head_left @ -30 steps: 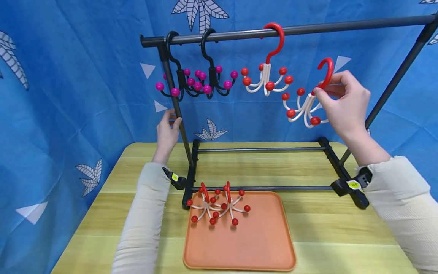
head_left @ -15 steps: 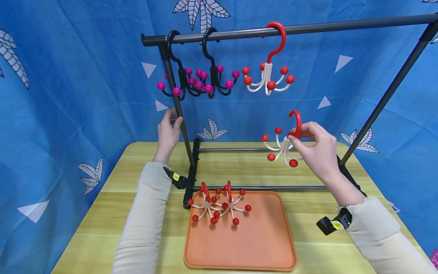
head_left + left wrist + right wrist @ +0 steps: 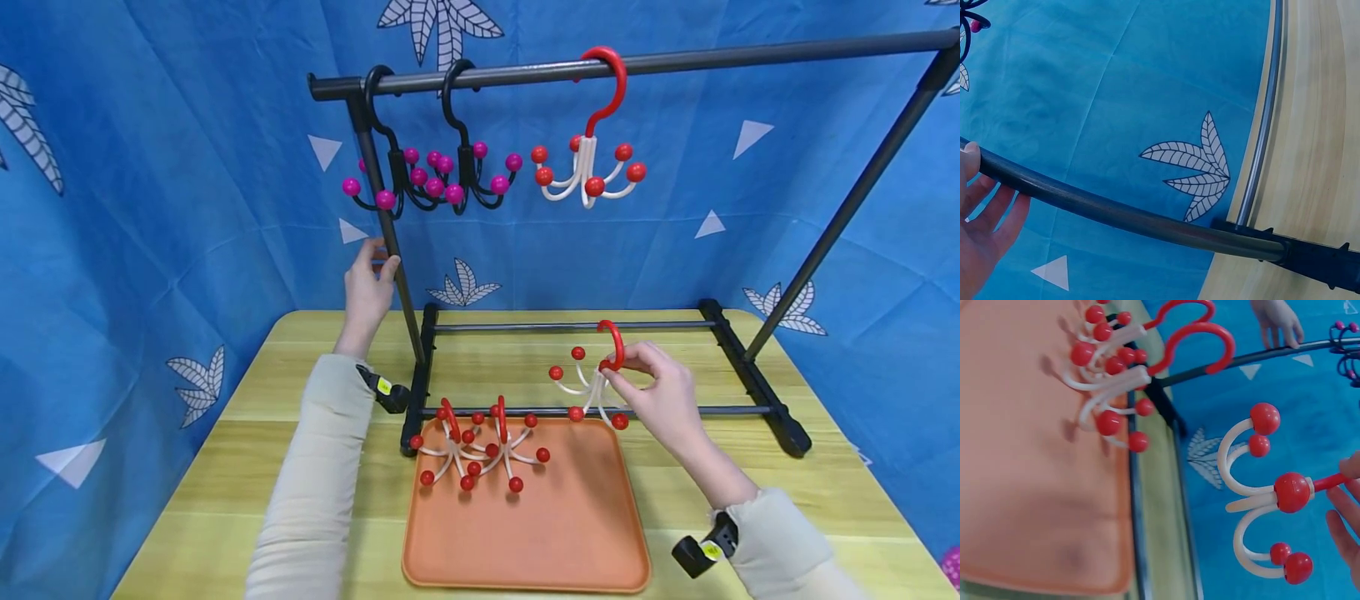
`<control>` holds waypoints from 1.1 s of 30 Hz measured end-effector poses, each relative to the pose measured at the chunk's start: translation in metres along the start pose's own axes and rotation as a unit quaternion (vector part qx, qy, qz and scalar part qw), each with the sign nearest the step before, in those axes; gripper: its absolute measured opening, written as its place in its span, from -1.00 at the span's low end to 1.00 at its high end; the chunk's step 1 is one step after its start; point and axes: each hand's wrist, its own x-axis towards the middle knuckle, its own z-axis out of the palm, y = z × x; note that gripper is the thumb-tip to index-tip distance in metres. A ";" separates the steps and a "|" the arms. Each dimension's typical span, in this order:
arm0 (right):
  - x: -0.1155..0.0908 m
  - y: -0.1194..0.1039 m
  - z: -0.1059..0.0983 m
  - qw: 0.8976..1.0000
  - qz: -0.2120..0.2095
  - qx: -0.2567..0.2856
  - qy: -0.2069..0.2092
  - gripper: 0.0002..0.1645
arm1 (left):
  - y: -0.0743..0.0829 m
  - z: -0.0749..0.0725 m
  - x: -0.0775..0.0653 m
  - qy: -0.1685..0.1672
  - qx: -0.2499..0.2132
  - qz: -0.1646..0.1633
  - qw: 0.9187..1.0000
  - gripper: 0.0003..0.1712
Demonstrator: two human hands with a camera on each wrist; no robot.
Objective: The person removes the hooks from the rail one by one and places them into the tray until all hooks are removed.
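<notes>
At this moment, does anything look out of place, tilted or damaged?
Nothing looks broken. Mildly odd: the two black hangers crowd the left end of the rail and partly overlap in the head view; whether they touch is unclear. The red-hooked hanger in the right hand leans, normal enough while held.

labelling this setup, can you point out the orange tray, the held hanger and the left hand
Orange tray (image 3: 525,535): head view, bare floor toward its near edge.
Held hanger (image 3: 1292,492): right wrist view, its middle red ball.
Left hand (image 3: 369,290): head view, back of the hand.
</notes>
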 end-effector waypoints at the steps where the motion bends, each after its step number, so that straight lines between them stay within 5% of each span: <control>1: -0.004 0.001 0.002 1.000 0.005 0.003 -0.006 -0.79 | 0.000 0.000 0.000 -0.001 0.001 -0.001 1.000 -0.66; 15: -0.046 0.016 0.029 0.994 0.019 0.047 -0.093 -0.71 | 0.001 -0.001 0.004 -0.013 0.008 0.004 1.000 -0.63; 24: -0.064 0.026 0.041 0.995 -0.005 0.018 -0.096 -0.70 | 0.004 0.000 0.003 -0.010 0.006 -0.002 1.000 -0.65; 33: -0.073 0.031 0.044 0.993 0.003 0.043 -0.113 -0.70 | 0.001 0.000 0.000 -0.005 0.003 -0.006 1.000 -0.65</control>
